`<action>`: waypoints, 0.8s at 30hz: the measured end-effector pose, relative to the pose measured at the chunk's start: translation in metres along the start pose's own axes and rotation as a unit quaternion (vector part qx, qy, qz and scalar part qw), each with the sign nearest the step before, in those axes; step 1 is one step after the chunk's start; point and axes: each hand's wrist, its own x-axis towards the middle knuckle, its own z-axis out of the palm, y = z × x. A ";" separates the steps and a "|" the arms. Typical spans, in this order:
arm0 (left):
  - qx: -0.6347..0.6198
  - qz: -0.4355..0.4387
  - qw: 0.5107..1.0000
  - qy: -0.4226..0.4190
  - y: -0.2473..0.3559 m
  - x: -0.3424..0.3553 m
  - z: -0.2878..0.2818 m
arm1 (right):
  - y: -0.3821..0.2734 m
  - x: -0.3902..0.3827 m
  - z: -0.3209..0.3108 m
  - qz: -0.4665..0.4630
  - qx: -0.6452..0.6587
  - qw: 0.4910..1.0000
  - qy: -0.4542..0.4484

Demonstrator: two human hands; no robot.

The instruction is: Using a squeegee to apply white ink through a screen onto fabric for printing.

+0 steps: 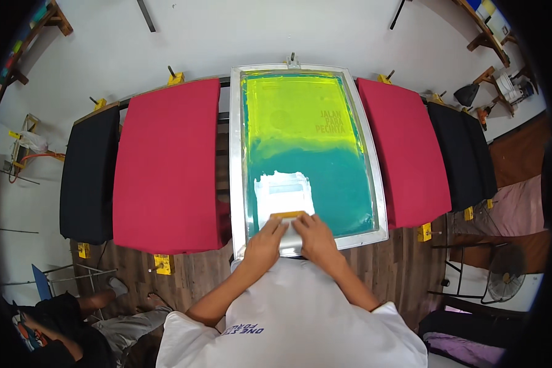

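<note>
A screen-printing frame [379,184] with a silver metal rim lies in front of me. Its mesh is yellow-green at the far half and teal at the near half, with faint lettering at the upper right. White ink [281,195] covers a patch at the near left of the mesh. At the near edge of that patch, my left hand [265,242] and my right hand [317,238] grip a squeegee [288,215] side by side, fingers closed round it. Only its yellowish-brown top strip and a pale part between my hands show; the blade's edge is hidden.
Red fabric-covered boards [168,165] [402,153] flank the frame, with black-covered boards [87,175] [454,150] beyond them. A clamp [293,61] stands at the frame's far end. A seated person [61,325] is at lower left; a fan [506,273] stands at right.
</note>
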 end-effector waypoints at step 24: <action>-0.054 -0.026 0.995 -0.079 0.010 0.024 -0.036 | -0.002 0.026 -0.038 0.029 0.037 0.994 -0.100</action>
